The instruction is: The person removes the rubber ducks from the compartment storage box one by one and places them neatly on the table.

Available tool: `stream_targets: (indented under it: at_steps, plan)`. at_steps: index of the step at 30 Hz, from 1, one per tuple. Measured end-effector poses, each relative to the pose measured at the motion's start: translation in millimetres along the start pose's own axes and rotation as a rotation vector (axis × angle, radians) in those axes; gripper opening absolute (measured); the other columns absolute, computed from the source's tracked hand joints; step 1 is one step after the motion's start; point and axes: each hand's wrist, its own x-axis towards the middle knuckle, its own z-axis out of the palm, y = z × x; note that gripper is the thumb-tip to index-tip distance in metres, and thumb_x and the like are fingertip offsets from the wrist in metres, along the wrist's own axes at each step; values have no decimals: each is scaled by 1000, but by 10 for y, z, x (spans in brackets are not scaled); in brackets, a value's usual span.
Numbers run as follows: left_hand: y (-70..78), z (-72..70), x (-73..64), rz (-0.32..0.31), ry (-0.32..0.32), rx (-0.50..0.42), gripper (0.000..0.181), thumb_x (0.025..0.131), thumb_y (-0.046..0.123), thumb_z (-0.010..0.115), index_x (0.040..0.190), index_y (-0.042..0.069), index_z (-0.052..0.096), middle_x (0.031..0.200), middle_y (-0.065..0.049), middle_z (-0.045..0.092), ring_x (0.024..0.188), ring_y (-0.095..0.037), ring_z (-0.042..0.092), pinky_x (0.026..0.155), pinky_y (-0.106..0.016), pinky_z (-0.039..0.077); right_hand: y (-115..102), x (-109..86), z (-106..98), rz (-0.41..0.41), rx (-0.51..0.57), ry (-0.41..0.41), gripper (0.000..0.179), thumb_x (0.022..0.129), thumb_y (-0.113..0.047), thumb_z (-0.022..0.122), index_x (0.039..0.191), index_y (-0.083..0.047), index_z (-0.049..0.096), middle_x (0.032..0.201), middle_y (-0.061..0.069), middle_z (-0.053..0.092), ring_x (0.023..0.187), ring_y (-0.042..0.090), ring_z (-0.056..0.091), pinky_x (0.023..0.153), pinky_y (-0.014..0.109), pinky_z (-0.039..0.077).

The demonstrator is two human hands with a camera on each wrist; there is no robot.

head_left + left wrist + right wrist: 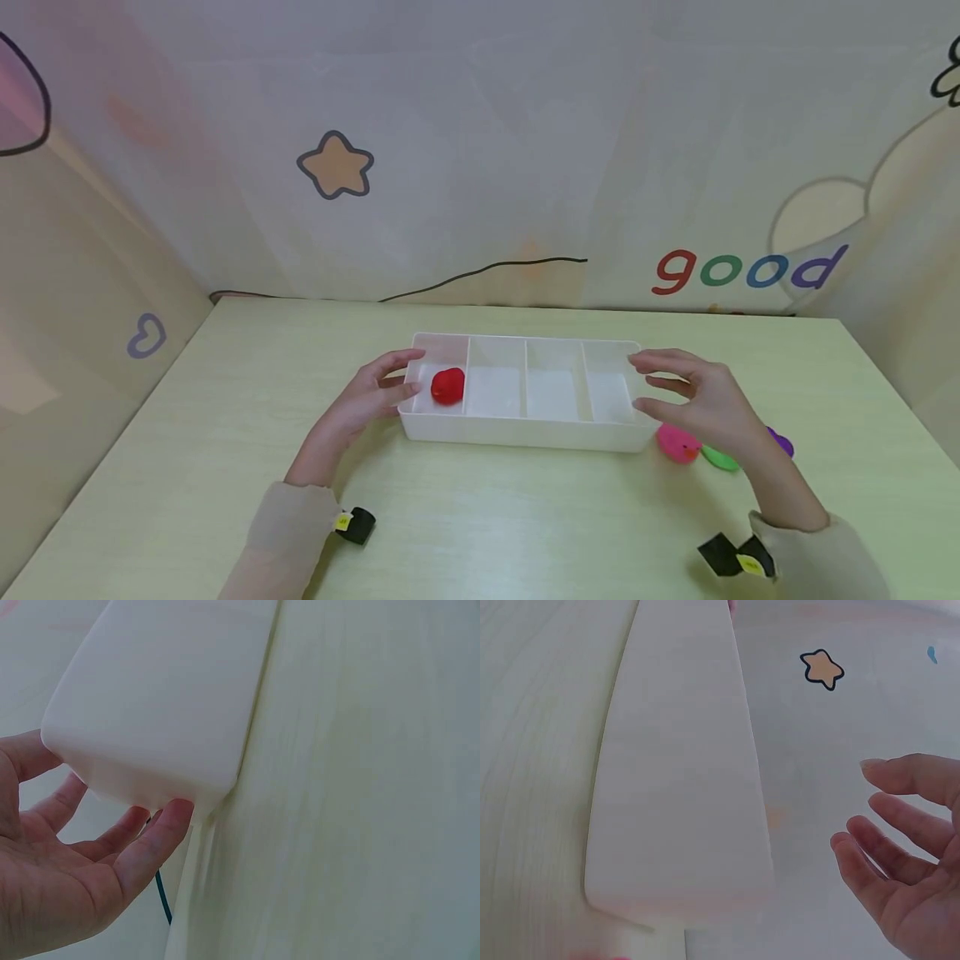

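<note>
A white divided tray [525, 433] with several compartments lies on the table. In its leftmost compartment sits a small round red toy [447, 386]. My left hand [378, 388] is at the tray's left end; in the left wrist view its spread fingertips [177, 814] touch the end wall. My right hand [693, 392] hovers around the right end with thumb and fingers parted, holding nothing; the right wrist view shows them apart from the tray. Beneath the right hand and wrist lie a pink toy duck [678, 444] with an orange beak, a green toy [722, 457] and a purple one [782, 442], partly hidden.
The pale wooden table [510, 525] ends at a printed cloth backdrop [480, 167] behind the tray, and cloth also hangs at both sides. Black camera mounts [356, 526] are on the sleeves.
</note>
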Motion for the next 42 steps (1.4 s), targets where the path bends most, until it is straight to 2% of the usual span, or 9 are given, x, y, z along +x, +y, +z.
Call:
stream_targets:
  at_steps: [4, 10, 15, 25, 37, 42]
  plan:
    - [6, -2, -7, 3, -4, -4, 49, 89, 12, 57, 135, 16, 42, 143, -12, 28, 126, -34, 33, 89, -44, 46, -115, 117, 154, -23, 26, -43, 45, 74, 2, 71, 117, 6, 57, 117, 18, 55, 99, 5, 56, 82, 16, 47]
    - [14, 2, -19, 17, -3, -5, 49, 88, 11, 57, 135, 15, 42, 143, -12, 28, 126, -35, 34, 88, -43, 47, -260, 269, 400, -59, 78, -92, 46, 72, 5, 72, 116, 5, 58, 117, 16, 56, 101, 28, 56, 85, 33, 48]
    - [10, 0, -18, 15, -6, -6, 49, 89, 11, 57, 135, 15, 42, 143, -12, 28, 126, -35, 34, 88, -43, 47, -350, 386, 585, -101, 163, -107, 45, 70, 11, 70, 113, 9, 58, 116, 18, 57, 102, 38, 54, 86, 38, 48]
    - [9, 0, -21, 16, -3, -13, 49, 88, 9, 57, 135, 14, 42, 142, -13, 29, 125, -36, 35, 87, -43, 48, -513, 573, 993, -79, 231, -162, 44, 73, 7, 69, 115, 7, 58, 118, 18, 56, 102, 37, 55, 86, 44, 48]
    - [1, -3, -16, 25, -10, 1, 50, 88, 10, 57, 135, 14, 41, 142, -14, 29, 126, -36, 34, 88, -43, 47, -632, 745, 1450, -1, 165, -230, 44, 75, 0, 70, 117, 0, 59, 121, 14, 55, 104, 30, 55, 85, 42, 49]
    - [4, -2, -19, 36, -21, -10, 49, 89, 9, 56, 135, 13, 41, 142, -14, 30, 125, -37, 35, 88, -45, 47, -628, 813, 1593, -1, 125, -237, 42, 76, -1, 69, 117, -1, 60, 122, 12, 55, 105, 27, 54, 83, 34, 51]
